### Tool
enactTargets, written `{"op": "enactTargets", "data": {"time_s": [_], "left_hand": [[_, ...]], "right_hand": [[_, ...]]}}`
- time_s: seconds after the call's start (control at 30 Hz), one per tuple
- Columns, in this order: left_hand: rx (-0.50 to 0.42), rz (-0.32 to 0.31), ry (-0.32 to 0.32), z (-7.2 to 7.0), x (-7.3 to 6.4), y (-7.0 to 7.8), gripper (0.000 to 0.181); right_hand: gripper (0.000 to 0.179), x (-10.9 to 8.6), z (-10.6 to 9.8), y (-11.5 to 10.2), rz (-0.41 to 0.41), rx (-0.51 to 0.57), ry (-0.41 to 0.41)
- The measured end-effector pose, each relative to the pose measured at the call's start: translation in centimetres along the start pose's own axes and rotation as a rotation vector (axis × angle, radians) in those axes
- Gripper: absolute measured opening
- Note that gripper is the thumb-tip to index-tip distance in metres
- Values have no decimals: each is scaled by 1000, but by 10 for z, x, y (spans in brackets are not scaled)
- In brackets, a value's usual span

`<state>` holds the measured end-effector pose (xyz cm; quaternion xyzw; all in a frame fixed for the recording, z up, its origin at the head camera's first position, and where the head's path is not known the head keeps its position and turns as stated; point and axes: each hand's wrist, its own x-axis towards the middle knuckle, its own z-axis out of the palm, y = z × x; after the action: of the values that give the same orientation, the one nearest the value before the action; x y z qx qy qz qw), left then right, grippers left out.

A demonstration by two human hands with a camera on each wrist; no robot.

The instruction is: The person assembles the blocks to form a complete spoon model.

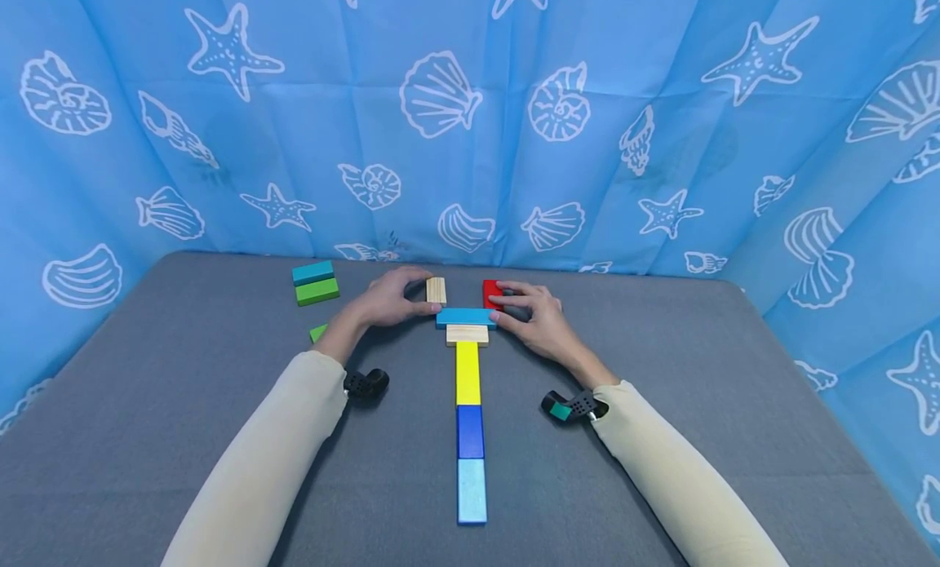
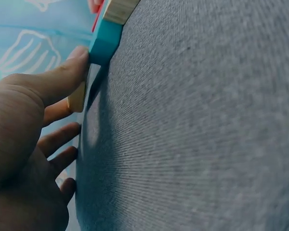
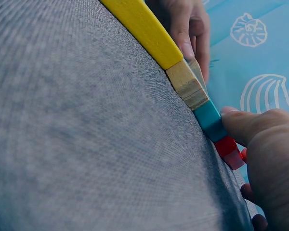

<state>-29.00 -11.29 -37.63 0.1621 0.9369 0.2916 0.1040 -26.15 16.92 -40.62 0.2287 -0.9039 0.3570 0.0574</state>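
Observation:
My left hand [image 1: 392, 296] has its thumb at the left end of a blue block [image 1: 466, 316], while its index finger touches a plain wooden block [image 1: 436, 290] standing behind that end. Opposite it, my right hand [image 1: 539, 318] sets its thumb against the blue block's right end. Its other fingertips rest at a red block [image 1: 490, 293] behind. In both wrist views the thumbs meet the teal-looking sides of the blue block [image 2: 105, 43] [image 3: 211, 121]. A second wooden block [image 1: 467, 334] lies against the blue block's near side.
A straight row runs toward me from the wooden block: yellow block [image 1: 467, 373], dark blue block [image 1: 470, 431], light blue block [image 1: 472, 491]. Left of my left hand lie a teal block [image 1: 312, 271], a green block [image 1: 317, 291] and another, partly hidden green block [image 1: 317, 333]. A blue curtain [image 1: 470, 167] hangs behind the grey table.

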Motion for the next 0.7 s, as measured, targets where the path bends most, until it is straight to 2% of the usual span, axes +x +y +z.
{"op": "enactTargets", "data": {"time_s": [0.7], "left_hand": [[28, 68, -71, -4, 1, -7, 68]], "right_hand": [[40, -1, 1, 2, -18, 5, 1]]}}
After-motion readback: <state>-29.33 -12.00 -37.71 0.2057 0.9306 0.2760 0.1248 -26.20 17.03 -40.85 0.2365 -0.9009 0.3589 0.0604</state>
